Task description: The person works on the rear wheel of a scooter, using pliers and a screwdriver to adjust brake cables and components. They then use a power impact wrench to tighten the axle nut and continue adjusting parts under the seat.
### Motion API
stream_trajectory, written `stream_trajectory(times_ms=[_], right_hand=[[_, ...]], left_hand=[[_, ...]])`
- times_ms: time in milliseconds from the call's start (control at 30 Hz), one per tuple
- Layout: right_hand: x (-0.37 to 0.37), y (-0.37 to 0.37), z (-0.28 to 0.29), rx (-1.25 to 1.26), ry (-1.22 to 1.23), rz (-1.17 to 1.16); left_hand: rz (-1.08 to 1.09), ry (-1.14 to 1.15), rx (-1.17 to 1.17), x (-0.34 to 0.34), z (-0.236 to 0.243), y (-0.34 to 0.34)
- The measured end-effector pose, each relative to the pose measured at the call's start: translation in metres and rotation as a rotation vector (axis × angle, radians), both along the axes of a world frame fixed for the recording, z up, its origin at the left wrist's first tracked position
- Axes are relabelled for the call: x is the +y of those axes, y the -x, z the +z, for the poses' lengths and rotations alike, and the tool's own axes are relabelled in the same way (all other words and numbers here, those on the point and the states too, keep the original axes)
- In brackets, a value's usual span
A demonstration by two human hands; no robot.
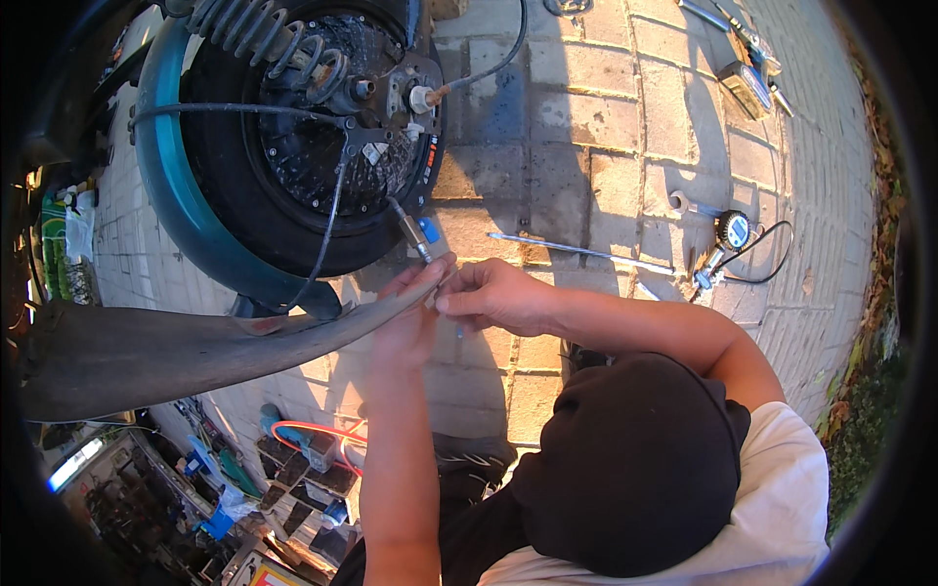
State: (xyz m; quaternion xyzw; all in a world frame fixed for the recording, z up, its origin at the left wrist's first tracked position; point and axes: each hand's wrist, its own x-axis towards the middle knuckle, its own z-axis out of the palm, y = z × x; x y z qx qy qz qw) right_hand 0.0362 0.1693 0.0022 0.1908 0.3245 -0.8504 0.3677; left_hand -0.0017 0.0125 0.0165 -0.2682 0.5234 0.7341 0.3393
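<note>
A long, dull grey, rubber-like strip (195, 356) runs in from the left, broad there and tapering toward my hands. My left hand (405, 305) is closed around its narrow end, with some fingers hidden behind it. Close beside it, my right hand (498, 296) makes a pinch at the same end; what lies between its fingertips is too small to name. Just above the hands, a metal air fitting with a blue part (428, 230) sticks out from the wheel. The wheel (220, 161) has a black tyre, a dark hub and a turquoise mudguard (161, 146).
A coil spring (259, 39) and cables cross the wheel. On the paving lie a thin metal rod (581, 253), a wrench (689, 205), a gauge with a hose (733, 230) and a small box (745, 90). An orange hose (318, 430) and clutter are lower left. A black cap (635, 464) covers the lower right.
</note>
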Motion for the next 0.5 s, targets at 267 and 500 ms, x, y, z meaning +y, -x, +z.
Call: stream_trajectory(times_ms=[267,500], right_hand=[[-0.0112,-0.0002,-0.0053,0.123,-0.282,-0.028],[-0.0035,-0.0005,-0.0021,-0.029,0.223,-0.043]], left_hand=[[0.036,-0.06,0.026,0.0016,-0.0085,-0.0013],[0.036,-0.059,-0.009,0.0014,-0.0006,0.0018]])
